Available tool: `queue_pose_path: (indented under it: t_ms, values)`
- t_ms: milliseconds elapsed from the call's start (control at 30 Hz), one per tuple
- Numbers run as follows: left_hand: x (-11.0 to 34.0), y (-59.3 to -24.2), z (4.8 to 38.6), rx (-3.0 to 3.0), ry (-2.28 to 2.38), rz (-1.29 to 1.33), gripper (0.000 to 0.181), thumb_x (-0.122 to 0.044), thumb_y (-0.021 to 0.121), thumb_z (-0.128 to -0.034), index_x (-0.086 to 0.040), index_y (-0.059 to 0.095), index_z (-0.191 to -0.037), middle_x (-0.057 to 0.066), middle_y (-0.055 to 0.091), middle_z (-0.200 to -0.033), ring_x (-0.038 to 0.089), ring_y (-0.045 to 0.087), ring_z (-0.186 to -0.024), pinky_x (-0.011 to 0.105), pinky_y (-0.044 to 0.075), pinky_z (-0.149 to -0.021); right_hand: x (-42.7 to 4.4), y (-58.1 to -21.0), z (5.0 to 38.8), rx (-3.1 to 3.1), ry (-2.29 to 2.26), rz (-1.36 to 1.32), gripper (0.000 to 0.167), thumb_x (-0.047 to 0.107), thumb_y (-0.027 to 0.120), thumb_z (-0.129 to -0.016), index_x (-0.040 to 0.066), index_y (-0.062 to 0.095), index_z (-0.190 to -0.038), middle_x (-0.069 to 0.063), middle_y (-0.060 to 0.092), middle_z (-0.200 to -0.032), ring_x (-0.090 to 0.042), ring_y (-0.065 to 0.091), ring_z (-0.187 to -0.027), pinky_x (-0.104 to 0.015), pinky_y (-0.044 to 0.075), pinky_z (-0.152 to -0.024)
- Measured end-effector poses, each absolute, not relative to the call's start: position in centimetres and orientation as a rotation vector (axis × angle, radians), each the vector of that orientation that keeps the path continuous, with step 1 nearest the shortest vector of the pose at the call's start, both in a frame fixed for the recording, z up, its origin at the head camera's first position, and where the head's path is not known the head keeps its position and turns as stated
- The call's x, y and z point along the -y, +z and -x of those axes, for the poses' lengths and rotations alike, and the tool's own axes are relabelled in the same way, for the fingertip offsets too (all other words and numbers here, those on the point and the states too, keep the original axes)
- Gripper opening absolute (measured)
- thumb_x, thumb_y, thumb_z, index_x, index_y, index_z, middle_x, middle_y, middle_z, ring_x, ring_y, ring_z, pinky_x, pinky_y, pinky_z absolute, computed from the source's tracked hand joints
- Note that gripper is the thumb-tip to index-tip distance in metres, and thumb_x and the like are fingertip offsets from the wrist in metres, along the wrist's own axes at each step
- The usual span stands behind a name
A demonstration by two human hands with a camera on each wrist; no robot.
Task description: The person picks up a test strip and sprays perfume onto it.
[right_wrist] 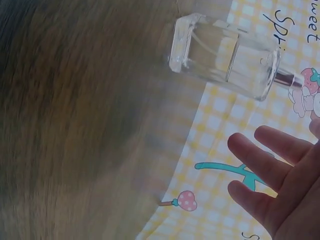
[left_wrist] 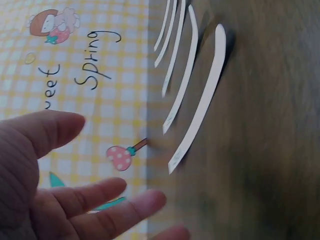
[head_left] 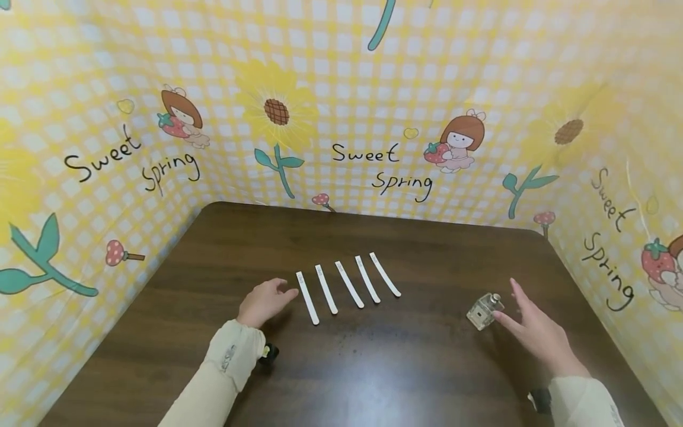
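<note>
A: Is the right hand (head_left: 541,335) holding something?

B: No, its grip is released. The fingers are stretched and spread, just beside the squarish clear glass bottle with a silvery top (head_left: 482,311), on the bottle's right. The thumb comes very close to the glass; I cannot tell if they touch.

A: And how does the bottle stand?

B: Upright, on the dark brown, wood-grained table (head_left: 437,255).

A: What about the left hand (head_left: 267,303)?

B: It is well to the left of the bottle and is also released. Its fingers are relaxed, near the first of five narrow white strips (head_left: 349,284), but apart from it.

A: Where exactly are these strips?

B: To the left of the bottle, between it and the left hand. They lie side by side with gaps, and their small marks are too tiny to read.

A: And farther away?

B: Cream-coloured sleeves (head_left: 229,350) cover both arms, nearer to the viewer than the bottle. Behind the bottle hangs a yellow-and-white checked cloth (head_left: 341,89) with printed sunflowers.
</note>
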State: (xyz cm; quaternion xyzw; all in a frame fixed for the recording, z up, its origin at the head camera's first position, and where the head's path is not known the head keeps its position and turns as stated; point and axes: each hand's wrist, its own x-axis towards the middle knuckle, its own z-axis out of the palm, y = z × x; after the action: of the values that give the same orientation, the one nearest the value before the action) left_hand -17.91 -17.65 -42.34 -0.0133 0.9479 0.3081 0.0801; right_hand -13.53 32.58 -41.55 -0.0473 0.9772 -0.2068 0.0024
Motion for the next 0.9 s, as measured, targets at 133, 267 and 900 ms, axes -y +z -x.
queue_pose_path:
  t_ms: [133,267,900]
  values:
    - [17.1,-43.0,18.3,-2.801,0.878,0.088,0.059,-0.037,0.061,-0.089,0.002,0.051,-0.133,0.023,0.055,-0.13,0.041,0.057,-0.108,0.052,0.049,-0.081,-32.4,-41.9,13.8,-3.034,-0.677,0.137,0.088,0.047,0.052,-0.096,0.001,0.002,-0.151,-0.036,0.038,-0.137,-0.051,0.054,-0.109,-0.065,0.045,-0.073]
    - [16.4,-43.3,18.7,-2.712,0.978,0.142,0.068,-0.035,0.067,-0.0857,0.003,0.044,-0.137,0.019,0.063,-0.107,0.03,0.063,-0.077,0.043,0.052,-0.062,-32.2,-41.9,14.5,-3.043,-0.682,0.145,0.089,0.047,0.056,-0.094,0.001,0.007,-0.151,-0.035,0.042,-0.134,-0.05,0.056,-0.106,-0.064,0.045,-0.073]
    - [14.1,-44.9,20.1,-2.681,0.921,0.207,0.035,-0.028,0.08,-0.0729,-0.012,0.052,-0.06,-0.002,0.049,-0.055,0.014,0.047,-0.045,0.027,0.038,-0.044,-31.7,-42.6,14.5,-3.057,-0.715,0.161,0.086,0.034,0.071,-0.086,-0.003,0.023,-0.146,-0.031,0.049,-0.131,-0.045,0.062,-0.096,-0.058,0.048,-0.066]
